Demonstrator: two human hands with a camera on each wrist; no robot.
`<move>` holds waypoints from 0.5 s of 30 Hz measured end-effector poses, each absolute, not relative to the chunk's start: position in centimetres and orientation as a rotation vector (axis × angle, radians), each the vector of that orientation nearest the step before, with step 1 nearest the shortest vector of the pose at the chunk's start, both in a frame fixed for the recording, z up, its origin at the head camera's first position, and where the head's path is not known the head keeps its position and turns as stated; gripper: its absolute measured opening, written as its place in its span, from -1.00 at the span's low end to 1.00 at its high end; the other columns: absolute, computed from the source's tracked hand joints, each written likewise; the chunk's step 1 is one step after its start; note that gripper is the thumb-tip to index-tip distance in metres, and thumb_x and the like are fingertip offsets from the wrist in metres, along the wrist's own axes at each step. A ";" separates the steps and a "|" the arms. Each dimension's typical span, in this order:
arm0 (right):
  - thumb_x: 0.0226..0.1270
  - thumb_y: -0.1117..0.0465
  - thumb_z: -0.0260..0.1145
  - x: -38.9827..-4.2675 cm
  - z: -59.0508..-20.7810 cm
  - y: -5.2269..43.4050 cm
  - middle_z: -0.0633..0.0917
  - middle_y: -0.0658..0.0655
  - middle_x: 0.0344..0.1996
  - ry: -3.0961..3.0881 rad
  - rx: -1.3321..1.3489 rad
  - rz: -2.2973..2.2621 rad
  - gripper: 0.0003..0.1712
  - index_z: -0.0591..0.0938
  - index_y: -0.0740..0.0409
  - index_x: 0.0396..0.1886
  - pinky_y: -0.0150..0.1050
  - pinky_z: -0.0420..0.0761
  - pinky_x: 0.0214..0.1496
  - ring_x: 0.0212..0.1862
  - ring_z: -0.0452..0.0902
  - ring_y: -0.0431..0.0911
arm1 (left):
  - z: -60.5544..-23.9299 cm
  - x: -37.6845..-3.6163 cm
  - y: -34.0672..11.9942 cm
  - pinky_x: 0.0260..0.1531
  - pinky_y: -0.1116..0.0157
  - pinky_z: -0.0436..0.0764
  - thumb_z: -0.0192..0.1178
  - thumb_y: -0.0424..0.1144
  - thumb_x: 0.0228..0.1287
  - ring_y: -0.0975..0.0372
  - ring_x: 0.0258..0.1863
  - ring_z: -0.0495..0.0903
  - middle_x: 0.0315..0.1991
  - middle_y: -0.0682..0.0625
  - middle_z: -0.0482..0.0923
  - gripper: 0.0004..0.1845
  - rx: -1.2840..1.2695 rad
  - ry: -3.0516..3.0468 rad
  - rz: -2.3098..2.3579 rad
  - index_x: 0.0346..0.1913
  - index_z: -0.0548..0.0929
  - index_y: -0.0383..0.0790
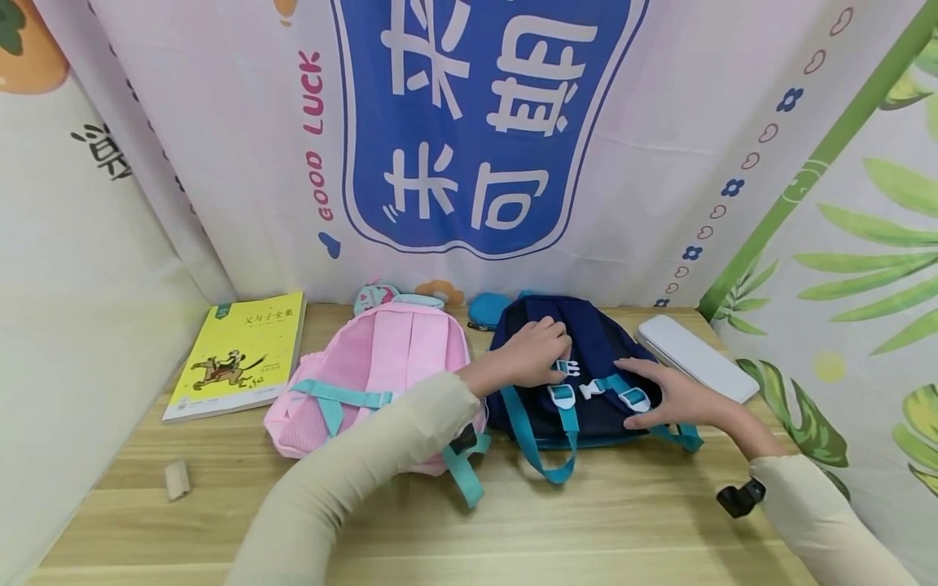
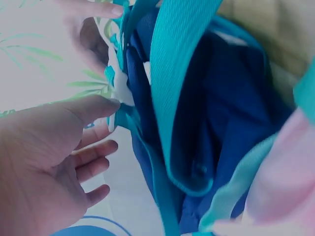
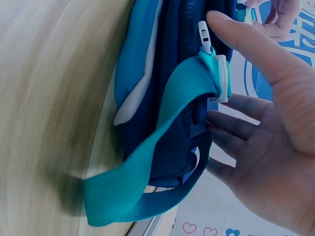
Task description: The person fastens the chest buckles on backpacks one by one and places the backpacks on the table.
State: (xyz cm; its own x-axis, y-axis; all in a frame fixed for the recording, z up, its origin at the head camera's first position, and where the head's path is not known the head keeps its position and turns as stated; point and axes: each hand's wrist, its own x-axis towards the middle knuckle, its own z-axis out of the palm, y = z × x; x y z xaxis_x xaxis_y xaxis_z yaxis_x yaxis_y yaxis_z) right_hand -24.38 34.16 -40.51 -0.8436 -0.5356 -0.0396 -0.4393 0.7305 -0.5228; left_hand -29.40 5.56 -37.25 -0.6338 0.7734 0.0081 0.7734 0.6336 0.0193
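Observation:
A navy backpack (image 1: pixel 586 342) with teal straps lies back-up on the wooden table (image 1: pixel 601 521), with a pink backpack (image 1: pixel 381 366) beside it on the left. My left hand (image 1: pixel 553 362) reaches over the pink bag and pinches the white chest-strap buckle (image 1: pixel 564 368) on the navy bag. The left wrist view shows that hand (image 2: pixel 106 120) with its thumb on the buckle (image 2: pixel 118 105). My right hand (image 1: pixel 645 397) rests flat on the navy bag's right shoulder strap (image 1: pixel 633 399). In the right wrist view its fingers (image 3: pixel 231 125) are straight beside a white strap adjuster (image 3: pixel 221 78).
A yellow book (image 1: pixel 238 354) lies at the far left, with a small wooden block (image 1: pixel 177 478) nearer the front. A white pencil case (image 1: pixel 696 358) lies right of the navy bag. A small blue pouch (image 1: pixel 487 309) sits by the printed cloth backdrop (image 1: pixel 476 122).

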 end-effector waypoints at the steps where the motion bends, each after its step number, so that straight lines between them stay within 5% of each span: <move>1: 0.13 -0.06 0.59 -24.5 -40.5 34.0 0.38 0.44 0.45 2.756 -0.778 -0.761 0.07 0.32 0.33 0.50 0.39 0.36 0.33 0.45 0.23 0.44 | -37.0 -29.4 5.5 0.07 0.23 0.40 0.22 0.04 0.46 0.19 -0.01 0.34 0.00 0.08 0.47 -0.78 1.348 2.827 0.021 -0.11 0.57 -0.01; 8: 0.26 -0.03 0.52 -25.0 -40.8 32.8 0.56 0.33 0.33 2.871 -0.774 -0.792 -0.19 0.49 0.25 0.40 0.31 0.47 0.29 0.38 0.42 0.33 | -36.6 -29.7 4.5 0.29 0.13 0.34 0.21 0.05 0.45 0.19 0.07 0.33 0.02 0.09 0.45 -0.77 1.373 2.820 -0.002 -0.07 0.58 -0.01; 15: 0.24 0.22 0.52 -25.3 -41.4 31.5 0.70 0.28 0.15 2.958 -0.910 -0.863 -0.41 0.61 0.28 0.26 0.22 0.58 0.18 0.21 0.59 0.26 | -37.2 -30.1 3.1 0.24 0.13 0.38 0.23 0.04 0.43 0.17 0.06 0.35 0.00 0.08 0.47 -0.76 1.417 2.845 0.066 -0.06 0.59 -0.02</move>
State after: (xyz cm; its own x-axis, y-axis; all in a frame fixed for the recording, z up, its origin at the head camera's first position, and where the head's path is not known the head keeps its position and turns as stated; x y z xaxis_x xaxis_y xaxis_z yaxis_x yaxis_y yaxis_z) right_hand -25.30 31.46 -41.41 -0.8372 -0.5019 0.2172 -0.5400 0.6956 -0.4739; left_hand -30.11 3.13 -37.19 -0.6019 0.7969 0.0517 0.7984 0.6018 0.0205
